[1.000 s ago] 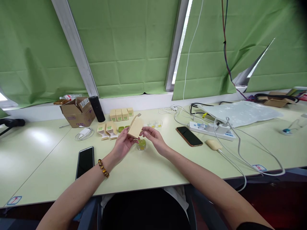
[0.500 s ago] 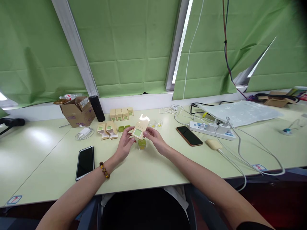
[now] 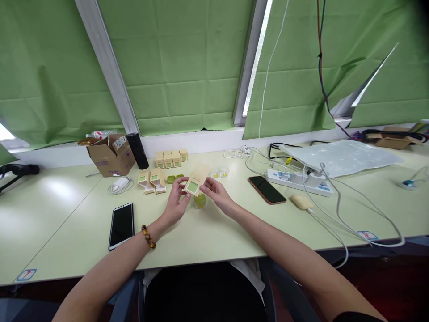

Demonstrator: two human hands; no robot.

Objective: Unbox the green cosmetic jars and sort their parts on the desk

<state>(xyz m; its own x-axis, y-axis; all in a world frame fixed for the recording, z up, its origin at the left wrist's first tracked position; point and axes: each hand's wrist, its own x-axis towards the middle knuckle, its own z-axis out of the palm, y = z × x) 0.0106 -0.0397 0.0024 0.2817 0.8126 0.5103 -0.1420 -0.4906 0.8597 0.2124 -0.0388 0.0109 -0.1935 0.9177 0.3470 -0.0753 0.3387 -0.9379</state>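
Between my two hands is a flat kraft-paper box with a green square window, tilted toward me. My left hand pinches its left edge, and my right hand grips the right edge. Just below the box, on the table, stands a small clear jar with a green lid, its upper part partly covered. Behind my left hand lie green lids. Two opened kraft boxes rest to the left of them. Clear small containers with yellow bits sit behind my right hand.
Several kraft boxes stand in a row at the back. A cardboard carton and a black cylinder are at back left. Phones lie left and right. A power strip, cables and a beige mouse-shaped object occupy the right.
The kraft box has tilted slightly and its glare has faded, while both hands keep hold of it. The whole view has shifted a little; the jar stays in place.
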